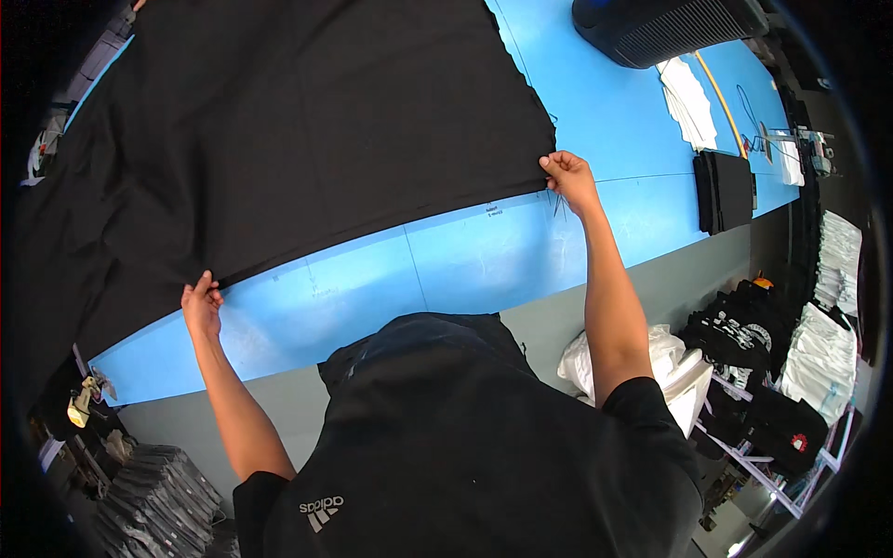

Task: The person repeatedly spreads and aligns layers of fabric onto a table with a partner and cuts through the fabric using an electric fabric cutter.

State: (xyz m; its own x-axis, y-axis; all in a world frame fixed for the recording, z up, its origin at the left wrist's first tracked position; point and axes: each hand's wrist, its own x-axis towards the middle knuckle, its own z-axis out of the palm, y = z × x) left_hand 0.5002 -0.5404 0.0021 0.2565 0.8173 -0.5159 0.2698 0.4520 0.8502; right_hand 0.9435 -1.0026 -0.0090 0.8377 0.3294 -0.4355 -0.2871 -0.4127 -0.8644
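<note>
at the lower left, dark folded garments (pixel 163 498) are sitting in a stack. the left hand (pixel 203 302) is pinching, fingers nearly together, the near edge of the black cloth (pixel 372 112), which is lying over the blue surface (pixel 493 256), creasing at its left. the right hand (pixel 567 177) is pinching the cloth's near right corner, fingers tightly drawn in. farther right, a black ribbed box (pixel 665 33), white sheets (pixel 686 104) and folded black fabric (pixel 724 191) are resting on the surface.

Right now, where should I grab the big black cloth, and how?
Pinching the black cloth by its near edge, from the person's side, seems best: that edge runs fairly straight between the left hand and right hand, while the cloth's left part is wrinkled.
</note>
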